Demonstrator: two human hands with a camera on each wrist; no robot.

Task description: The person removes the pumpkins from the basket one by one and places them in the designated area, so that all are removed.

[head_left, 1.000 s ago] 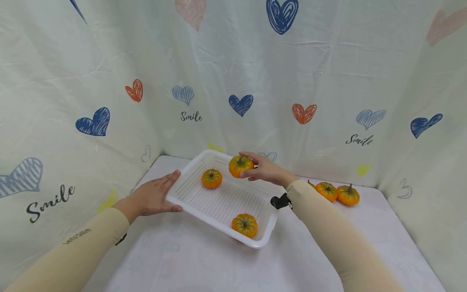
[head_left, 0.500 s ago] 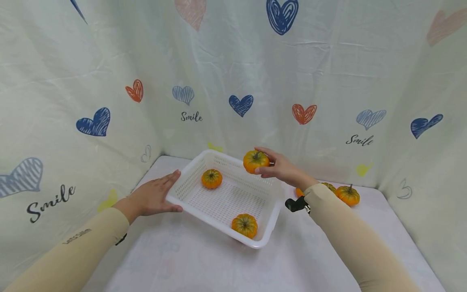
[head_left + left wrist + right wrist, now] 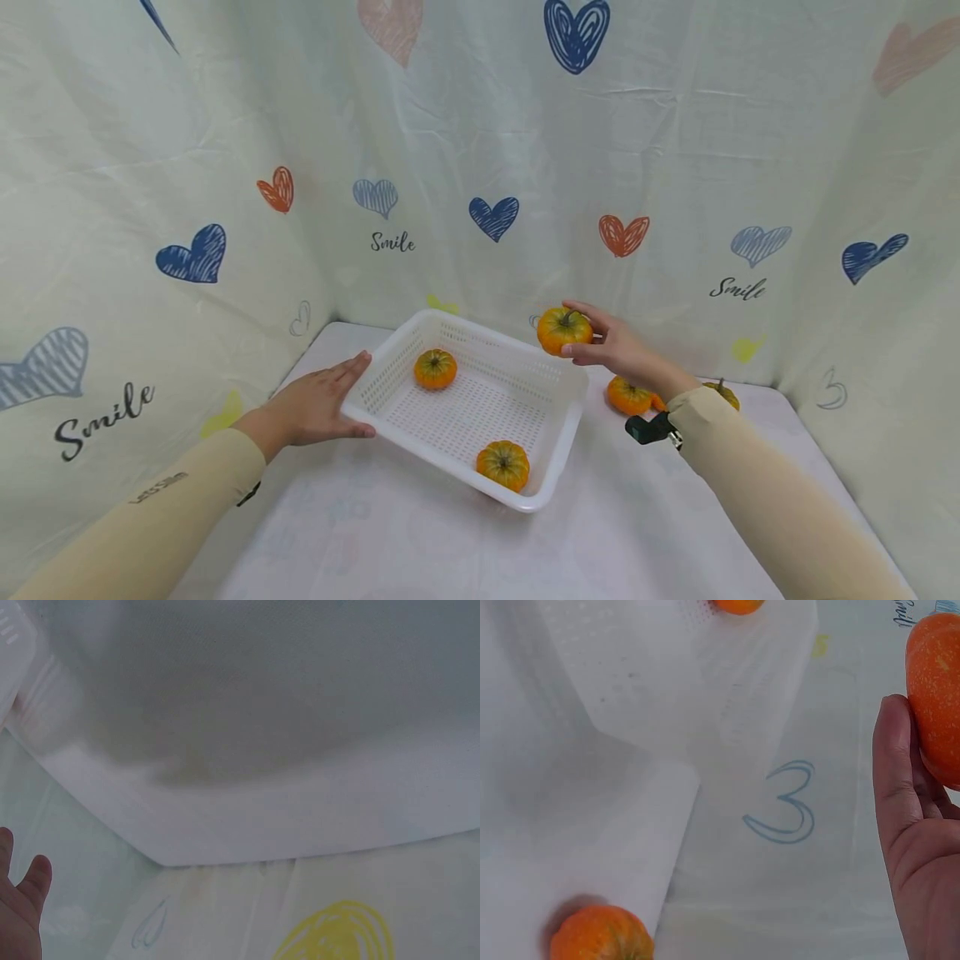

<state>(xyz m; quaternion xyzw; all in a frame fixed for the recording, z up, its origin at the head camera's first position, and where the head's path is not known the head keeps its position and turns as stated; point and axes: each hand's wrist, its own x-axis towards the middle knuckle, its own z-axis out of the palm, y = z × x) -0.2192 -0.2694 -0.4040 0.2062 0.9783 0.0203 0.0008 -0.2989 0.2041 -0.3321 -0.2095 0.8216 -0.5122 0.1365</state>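
Note:
My right hand (image 3: 618, 343) grips a small orange-and-green pumpkin (image 3: 563, 331), raised at the back right corner of a white perforated plastic basket (image 3: 558, 467). In the right wrist view this held pumpkin (image 3: 937, 701) sits against the fingers at the right edge. My left hand (image 3: 315, 404) rests with straight, spread fingers at the basket's left end. Inside the basket lie two pumpkins, one toward the back left (image 3: 435, 369) and one in the front right corner (image 3: 503, 465). Only the left fingertips and part of the palm (image 3: 22, 907) show in the left wrist view.
Right of the basket, more pumpkins (image 3: 628, 396) lie on the white-covered table (image 3: 420, 550), partly hidden by my right forearm. A pale curtain (image 3: 450, 125) printed with hearts rises behind the table and along both sides.
My right hand has carried its pumpkin rightward, from over the basket to its back right corner. The left hand, the basket and the two pumpkins inside have stayed put.

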